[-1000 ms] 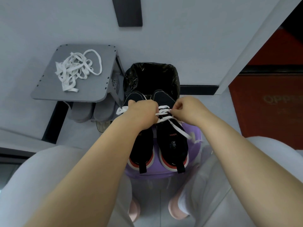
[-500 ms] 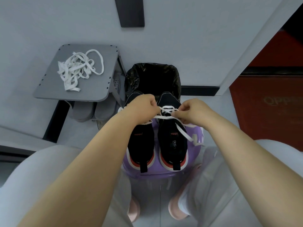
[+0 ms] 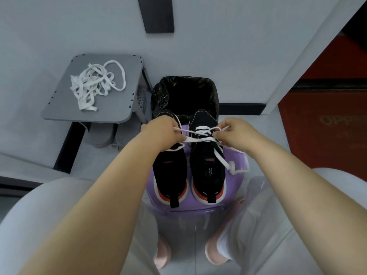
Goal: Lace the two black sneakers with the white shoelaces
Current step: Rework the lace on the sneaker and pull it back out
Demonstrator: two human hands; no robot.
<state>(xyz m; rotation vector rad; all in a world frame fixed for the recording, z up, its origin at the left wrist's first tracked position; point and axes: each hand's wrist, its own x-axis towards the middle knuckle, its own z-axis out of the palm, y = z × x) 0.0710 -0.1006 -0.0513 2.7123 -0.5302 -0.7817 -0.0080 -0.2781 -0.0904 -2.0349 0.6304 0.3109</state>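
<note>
Head view: the left hand (image 3: 164,135) and right hand (image 3: 236,135) each hold one end of the white shoelace (image 3: 204,138) in a tight grip, over the right sneaker (image 3: 207,171) on the purple stool (image 3: 198,207). Lacing looks partway done. Next, an end likely needs poking through the next hole.

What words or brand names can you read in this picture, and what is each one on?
"adidas", red, upside down: tongue label of the left sneaker.
"adidas", red, upside down: tongue label of the right sneaker.
"adid", white, partly hidden: inside the right sneaker.
"OPP", faint, cut off at the frame edge: red panel.
Small white marks on both heels: too small to read.
</note>
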